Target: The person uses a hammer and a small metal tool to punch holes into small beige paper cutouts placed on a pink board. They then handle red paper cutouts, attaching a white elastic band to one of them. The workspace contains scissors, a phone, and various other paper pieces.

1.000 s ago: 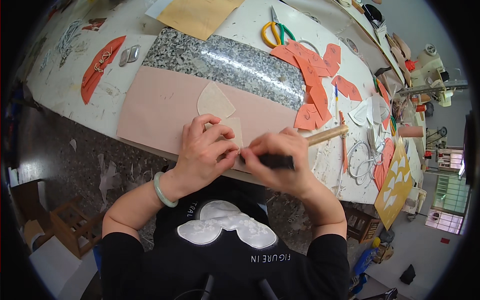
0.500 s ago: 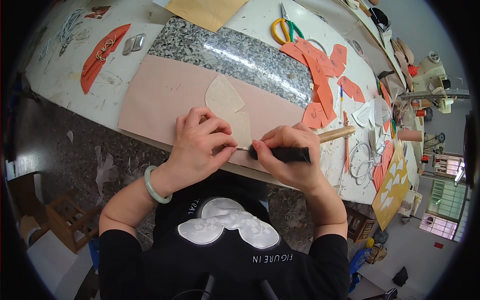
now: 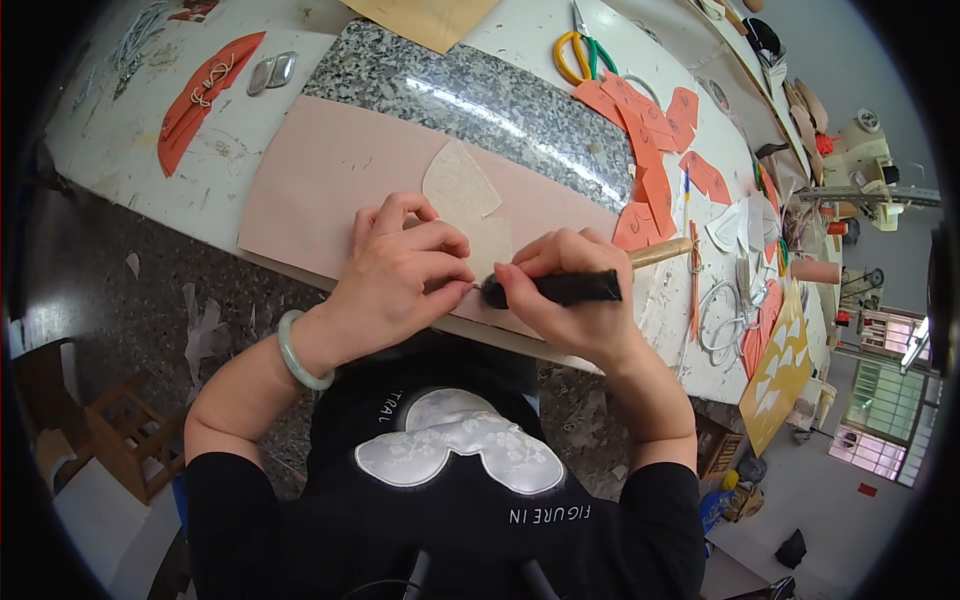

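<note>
A cream-coloured cut piece (image 3: 460, 185), pointed at the top, lies on a pinkish-beige sheet (image 3: 320, 170). At its lower end, my left hand (image 3: 405, 260) rests with thumb and forefinger closed together. Whatever is between those fingertips is too small to make out. My right hand (image 3: 575, 290) grips a tool with a thick black handle (image 3: 580, 288), held almost level and pointing left. Its end nearly meets my left fingertips; the working tip is mostly hidden. Beyond my right hand, a light wooden handle (image 3: 662, 252) sticks out to the right, its other end covered by the hand.
A speckled stone slab (image 3: 480, 110) lies behind the sheet. Orange-red cut pieces (image 3: 650, 130) and scissors (image 3: 575, 55) are at the back right. A tied orange bundle (image 3: 205, 100) and a small metallic object (image 3: 272, 73) sit left. White cord (image 3: 720, 320) is coiled right.
The black-handled tool has moved slightly left along the lower end of the cream piece, closer to my left fingertips. The whole view has shifted a little.
</note>
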Tool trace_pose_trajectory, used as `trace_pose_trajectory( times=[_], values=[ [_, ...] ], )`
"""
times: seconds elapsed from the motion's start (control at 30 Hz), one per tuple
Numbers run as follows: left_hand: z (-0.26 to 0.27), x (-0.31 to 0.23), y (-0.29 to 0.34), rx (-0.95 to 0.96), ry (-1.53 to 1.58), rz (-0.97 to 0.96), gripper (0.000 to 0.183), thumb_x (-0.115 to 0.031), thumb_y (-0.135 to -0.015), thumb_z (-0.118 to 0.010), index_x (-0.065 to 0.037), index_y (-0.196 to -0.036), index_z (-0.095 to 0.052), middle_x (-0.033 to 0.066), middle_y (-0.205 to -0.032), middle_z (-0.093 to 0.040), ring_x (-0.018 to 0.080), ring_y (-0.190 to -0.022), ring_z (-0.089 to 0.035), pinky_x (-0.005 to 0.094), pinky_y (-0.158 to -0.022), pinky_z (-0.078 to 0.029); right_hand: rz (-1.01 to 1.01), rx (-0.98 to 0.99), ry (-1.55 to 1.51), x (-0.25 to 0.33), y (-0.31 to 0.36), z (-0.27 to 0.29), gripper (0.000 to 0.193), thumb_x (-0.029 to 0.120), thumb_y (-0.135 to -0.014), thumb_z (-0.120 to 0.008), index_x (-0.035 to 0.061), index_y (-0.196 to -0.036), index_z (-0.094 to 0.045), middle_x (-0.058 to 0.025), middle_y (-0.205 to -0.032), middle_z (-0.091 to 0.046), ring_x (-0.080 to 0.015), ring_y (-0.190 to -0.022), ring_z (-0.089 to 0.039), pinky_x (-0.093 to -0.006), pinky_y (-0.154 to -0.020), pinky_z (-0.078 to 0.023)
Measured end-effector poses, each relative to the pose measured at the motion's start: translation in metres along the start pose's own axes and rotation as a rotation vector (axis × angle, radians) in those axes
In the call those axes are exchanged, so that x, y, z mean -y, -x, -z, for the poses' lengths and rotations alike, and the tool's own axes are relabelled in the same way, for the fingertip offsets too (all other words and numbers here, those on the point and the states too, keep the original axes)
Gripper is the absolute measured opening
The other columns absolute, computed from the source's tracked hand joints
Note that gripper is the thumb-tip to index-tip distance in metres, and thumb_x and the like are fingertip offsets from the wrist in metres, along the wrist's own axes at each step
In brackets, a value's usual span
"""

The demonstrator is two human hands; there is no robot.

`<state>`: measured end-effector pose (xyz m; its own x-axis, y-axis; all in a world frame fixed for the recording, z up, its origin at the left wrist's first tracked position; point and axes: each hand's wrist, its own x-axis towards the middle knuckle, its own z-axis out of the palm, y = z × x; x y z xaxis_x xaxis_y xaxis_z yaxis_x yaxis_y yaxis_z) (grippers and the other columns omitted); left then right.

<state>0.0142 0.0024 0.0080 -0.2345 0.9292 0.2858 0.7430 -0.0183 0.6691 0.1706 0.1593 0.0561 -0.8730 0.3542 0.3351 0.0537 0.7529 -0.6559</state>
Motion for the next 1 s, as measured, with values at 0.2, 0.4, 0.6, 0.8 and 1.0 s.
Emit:
trace_pose_trajectory(
  times=[0.2, 0.4, 0.6, 0.8, 1.0],
  values=[
    [0.004, 0.005, -0.006, 0.028, 0.002, -0.018, 0.009, -0.019, -0.077, -0.079, -0.014, -0.085, -0.077, -0.0072, -0.104, -0.068, 0.0236, -0.118, -0.049, 0.0436, -0.097, -0.032, 0.053, -0.028, -0.024, 0.005, -0.007, -0.005, 0.019, 0.010, -0.074, -0.082, 0.0141, -0.071, -0.064, 0.0047, -0.062, -0.064, -0.0157, -0.051, -0.060, -0.0299, -0.062, -0.043],
    [0.009, 0.013, -0.009, 0.087, 0.001, -0.071, 0.008, -0.019, -0.079, -0.078, -0.015, -0.085, -0.076, -0.0070, -0.104, -0.068, 0.0231, -0.119, -0.047, 0.0433, -0.098, -0.031, -0.091, 0.077, -0.011, 0.012, -0.007, 0.003, 0.018, 0.007, -0.076, -0.083, 0.0088, -0.071, -0.066, -0.0023, -0.075, -0.073, -0.0150, -0.058, -0.060, -0.0288, -0.064, -0.044],
    [0.019, 0.026, -0.016, 0.154, 0.092, -0.079, 0.009, -0.021, -0.078, -0.079, -0.014, -0.084, -0.076, -0.0078, -0.103, -0.068, 0.0235, -0.119, -0.048, 0.0456, -0.101, -0.032, -0.206, 0.098, -0.053, 0.009, -0.008, -0.003, 0.019, 0.005, -0.077, -0.082, 0.0077, -0.072, -0.064, -0.0042, -0.076, -0.073, -0.0156, -0.061, -0.062, -0.0295, -0.062, -0.046],
    [0.020, 0.030, -0.024, 0.177, 0.050, -0.132, 0.010, -0.022, -0.078, -0.080, -0.014, -0.084, -0.077, -0.0069, -0.104, -0.068, 0.0233, -0.119, -0.048, 0.0494, -0.100, -0.035, -0.060, -0.014, -0.052, 0.008, -0.017, -0.015, 0.017, 0.012, -0.076, -0.081, 0.0121, -0.071, -0.065, 0.0019, -0.065, -0.067, -0.0165, -0.051, -0.059, -0.0306, -0.062, -0.043],
    [0.021, 0.033, -0.030, 0.194, 0.042, -0.180, 0.011, -0.023, -0.079, -0.080, -0.013, -0.084, -0.077, -0.0069, -0.104, -0.067, 0.0226, -0.119, -0.048, 0.0503, -0.097, -0.034, -0.141, 0.090, -0.067, 0.014, -0.019, -0.004, 0.018, 0.003, -0.082, -0.080, 0.0023, -0.075, -0.063, -0.0064, -0.075, -0.072, -0.0106, -0.068, -0.066, -0.0256, -0.060, -0.049]
  ],
)
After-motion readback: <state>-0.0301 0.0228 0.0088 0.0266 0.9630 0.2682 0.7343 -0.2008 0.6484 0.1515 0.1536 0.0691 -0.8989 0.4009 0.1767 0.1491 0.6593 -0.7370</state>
